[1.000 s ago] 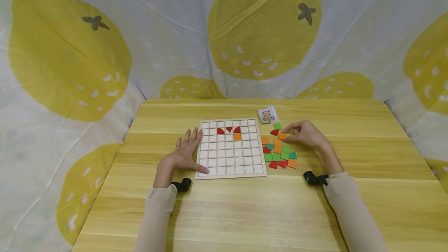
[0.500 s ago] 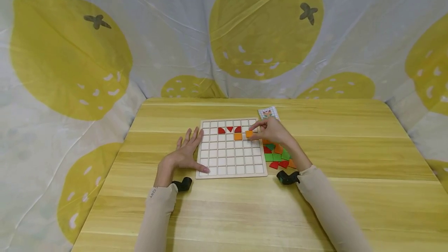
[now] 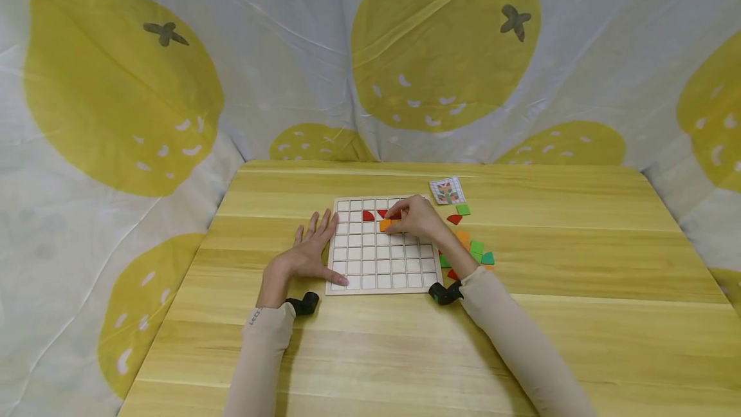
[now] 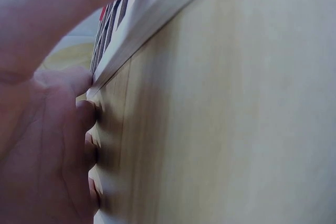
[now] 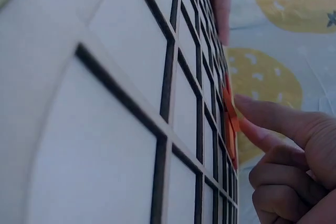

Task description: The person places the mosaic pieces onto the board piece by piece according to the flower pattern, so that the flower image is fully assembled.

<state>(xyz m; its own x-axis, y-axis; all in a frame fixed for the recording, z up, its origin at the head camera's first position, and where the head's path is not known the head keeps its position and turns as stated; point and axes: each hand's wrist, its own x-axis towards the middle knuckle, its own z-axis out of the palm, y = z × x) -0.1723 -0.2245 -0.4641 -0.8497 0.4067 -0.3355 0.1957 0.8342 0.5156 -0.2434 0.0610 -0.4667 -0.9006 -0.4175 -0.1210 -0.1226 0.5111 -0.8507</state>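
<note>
The right hand [image 3: 418, 219] pinches 1 orange square tile [image 3: 384, 226] between thumb and index finger, over the grid board [image 3: 376, 269] just below a red triangle [image 3: 381, 213]; whether the tile sits fully in its cell cannot be told. The left hand [image 3: 307, 259] has its fingers spread apart, with the thumb resting on the board's near left corner. Farther out, loose pieces [image 3: 476, 248] and 1 patterned card [image 3: 448, 191] lie right of the board on the wooden table [image 3: 347, 352].
</note>
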